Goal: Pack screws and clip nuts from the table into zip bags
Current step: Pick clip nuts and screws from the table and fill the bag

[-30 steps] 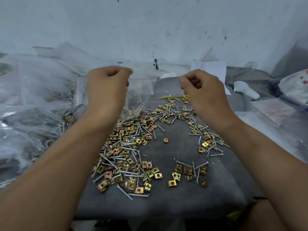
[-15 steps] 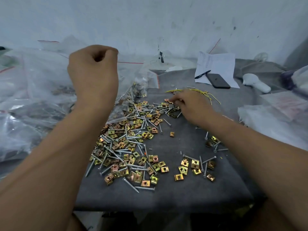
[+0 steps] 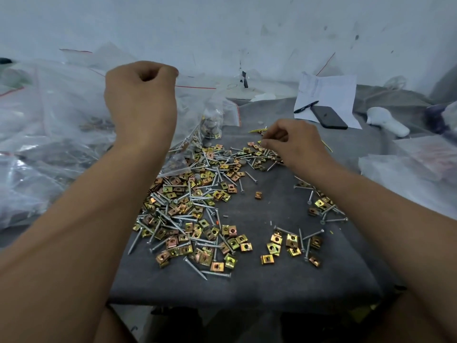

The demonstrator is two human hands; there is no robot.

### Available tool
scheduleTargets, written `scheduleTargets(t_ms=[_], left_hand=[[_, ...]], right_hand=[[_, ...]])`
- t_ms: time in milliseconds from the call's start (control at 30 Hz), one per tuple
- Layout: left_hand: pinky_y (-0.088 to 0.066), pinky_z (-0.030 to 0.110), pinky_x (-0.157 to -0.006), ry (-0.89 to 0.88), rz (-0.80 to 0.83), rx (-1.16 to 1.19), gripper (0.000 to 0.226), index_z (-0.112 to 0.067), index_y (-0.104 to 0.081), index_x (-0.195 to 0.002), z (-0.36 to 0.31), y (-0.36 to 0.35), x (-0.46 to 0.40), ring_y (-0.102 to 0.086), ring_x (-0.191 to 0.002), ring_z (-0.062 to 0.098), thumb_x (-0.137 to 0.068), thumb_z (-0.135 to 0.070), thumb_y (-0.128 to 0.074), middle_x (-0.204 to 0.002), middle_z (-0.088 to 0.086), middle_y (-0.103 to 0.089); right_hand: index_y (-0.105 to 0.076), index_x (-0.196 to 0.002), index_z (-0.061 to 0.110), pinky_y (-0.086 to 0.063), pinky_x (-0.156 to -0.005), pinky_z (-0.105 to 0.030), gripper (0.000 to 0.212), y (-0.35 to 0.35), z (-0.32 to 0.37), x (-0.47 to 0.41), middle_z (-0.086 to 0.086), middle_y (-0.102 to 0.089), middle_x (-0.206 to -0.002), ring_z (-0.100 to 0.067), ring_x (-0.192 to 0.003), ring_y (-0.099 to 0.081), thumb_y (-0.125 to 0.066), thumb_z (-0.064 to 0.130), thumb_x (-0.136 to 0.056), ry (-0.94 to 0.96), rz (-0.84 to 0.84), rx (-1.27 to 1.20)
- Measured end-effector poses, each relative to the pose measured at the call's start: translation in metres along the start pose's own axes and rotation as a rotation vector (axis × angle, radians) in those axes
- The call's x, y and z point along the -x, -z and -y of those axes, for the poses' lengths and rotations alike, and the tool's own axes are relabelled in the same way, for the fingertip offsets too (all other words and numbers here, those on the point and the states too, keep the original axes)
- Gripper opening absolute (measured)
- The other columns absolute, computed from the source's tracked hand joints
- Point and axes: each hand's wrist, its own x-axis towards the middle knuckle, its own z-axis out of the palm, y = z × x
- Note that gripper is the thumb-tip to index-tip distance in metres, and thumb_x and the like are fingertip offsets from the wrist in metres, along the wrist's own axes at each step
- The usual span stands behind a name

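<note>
Holding a clear zip bag [image 3: 197,125] up off the tabletop [image 3: 272,288], the left hand [image 3: 141,100] has its fingers curled tight round the bag's top edge; grip closed on the plastic. Bag hangs down and to the right from the fist. Contents: screws and clip nuts, bunched in the lower part, with its bottom corner resting on the big pile.

Left of it, a heap of other clear bags [image 3: 49,144] with red seal strips. Some show dark metal parts inside; what exactly, cannot tell.

Right hand [image 3: 294,144] is low at the far edge of the pile, fingertips [image 3: 265,142] pinched narrow on small parts there. Which part is pinched, cannot tell.

Screws [image 3: 215,274]: slim, silver, flat-headed, lying every way. Clip nuts [image 3: 231,259]: small folded squares, yellow-gold with some coppery, each with a centre hole. Main pile sits left of centre on the dark grey surface; a smaller group [image 3: 291,243] lies apart, front right.

Far right: paper sheet [image 3: 331,92], a pen [image 3: 305,106] and a dark phone [image 3: 329,117] on it.
</note>
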Motion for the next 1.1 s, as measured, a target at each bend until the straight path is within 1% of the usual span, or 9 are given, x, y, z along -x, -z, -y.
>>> scheduleTargets(t_ms=[167, 333, 433, 533, 633, 733, 867, 967, 1100], left_hand=[[-0.036, 0.031, -0.06, 0.046, 0.059, 0.109, 0.024, 0.0, -0.08, -0.086, 0.002, -0.002, 0.0, -0.04, -0.062, 0.02, -0.085, -0.021, -0.067, -0.065, 0.013, -0.049], [-0.037, 0.03, -0.054, 0.17, 0.229, 0.403, 0.018, -0.006, -0.084, -0.086, -0.006, -0.003, -0.004, -0.041, -0.056, 0.018, -0.089, -0.006, -0.066, -0.059, 0.001, -0.047], [-0.035, 0.026, -0.053, 0.299, 0.324, 0.589, 0.02, -0.003, -0.079, -0.091, -0.007, -0.005, -0.003, -0.04, -0.056, 0.014, -0.097, -0.006, -0.06, -0.061, -0.001, -0.044], [-0.043, 0.023, -0.053, 0.396, 0.379, 0.751, 0.023, -0.003, -0.076, -0.092, -0.011, -0.009, -0.001, -0.047, -0.054, 0.011, -0.1, -0.005, -0.055, -0.062, -0.001, -0.05], [-0.048, 0.022, -0.054, 0.476, 0.372, 0.858, 0.02, 0.0, -0.072, -0.093, -0.012, -0.01, 0.001, -0.055, -0.055, 0.011, -0.101, -0.003, -0.054, -0.064, 0.001, -0.058], [-0.057, 0.024, -0.061, 0.501, 0.336, 0.897, 0.017, 0.0, -0.07, -0.09, -0.012, -0.008, 0.003, -0.065, -0.061, 0.013, -0.1, -0.001, -0.056, -0.07, 0.004, -0.069], [-0.061, 0.027, -0.069, 0.526, 0.309, 0.922, 0.013, 0.004, -0.071, -0.098, -0.014, -0.006, 0.001, -0.074, -0.07, 0.017, -0.1, 0.0, -0.059, -0.077, 0.009, -0.076], [-0.062, 0.028, -0.07, 0.545, 0.293, 0.923, 0.012, 0.006, -0.071, -0.098, -0.013, -0.004, -0.001, -0.076, -0.073, 0.019, -0.1, 0.0, -0.06, -0.08, 0.012, -0.077], [-0.063, 0.028, -0.072, 0.562, 0.268, 0.924, 0.012, 0.007, -0.072, -0.095, -0.012, 0.001, -0.003, -0.077, -0.075, 0.019, -0.099, 0.001, -0.062, -0.084, 0.013, -0.078]], right_hand=[[-0.073, -0.096, 0.024, -0.053, -0.076, -0.027, 0.014, -0.005, 0.012, 0.002, 0.009, -0.071, -0.089, -0.008, -0.085, -0.066, -0.083, 0.03, -0.087, 0.036, 0.094, -0.017], [-0.071, -0.102, 0.031, -0.037, -0.06, -0.001, 0.019, -0.005, 0.015, 0.006, 0.014, -0.07, -0.095, -0.002, -0.09, -0.063, -0.081, 0.037, -0.087, 0.025, 0.172, 0.025], [-0.063, -0.126, 0.032, -0.049, -0.083, -0.014, 0.057, 0.002, 0.032, 0.01, 0.012, -0.067, -0.118, -0.005, -0.109, -0.063, -0.089, 0.042, -0.077, 0.063, 0.226, -0.099], [-0.052, -0.142, 0.02, -0.056, -0.095, -0.028, 0.075, 0.006, 0.053, 0.017, 0.001, -0.068, -0.129, -0.011, -0.118, -0.066, -0.091, 0.019, -0.077, 0.076, 0.449, -0.438], [-0.047, -0.145, 0.004, -0.057, -0.1, -0.039, 0.068, 0.002, 0.068, 0.031, -0.024, -0.064, -0.132, -0.029, -0.112, -0.071, -0.074, -0.013, -0.085, 0.011, 0.711, -0.743], [-0.041, -0.15, 0.006, -0.052, -0.106, -0.048, 0.077, -0.001, 0.075, 0.041, -0.021, -0.058, -0.141, -0.033, -0.125, -0.065, -0.07, -0.019, -0.083, -0.034, 0.841, -0.913], [-0.05, -0.141, 0.0, -0.052, -0.106, -0.048, 0.056, -0.009, 0.081, 0.044, -0.024, -0.064, -0.133, -0.04, -0.122, -0.065, -0.068, -0.01, -0.089, -0.024, 0.767, -1.055], [-0.056, -0.13, -0.011, -0.06, -0.094, -0.043, 0.034, -0.006, 0.082, 0.039, -0.029, -0.069, -0.119, -0.043, -0.112, -0.07, -0.057, -0.011, -0.095, -0.057, 0.727, -1.2], [-0.06, -0.121, -0.01, -0.063, -0.084, -0.036, 0.032, 0.002, 0.08, 0.036, -0.024, -0.073, -0.107, -0.037, -0.099, -0.075, -0.064, -0.003, -0.09, -0.036, 0.734, -1.185]])
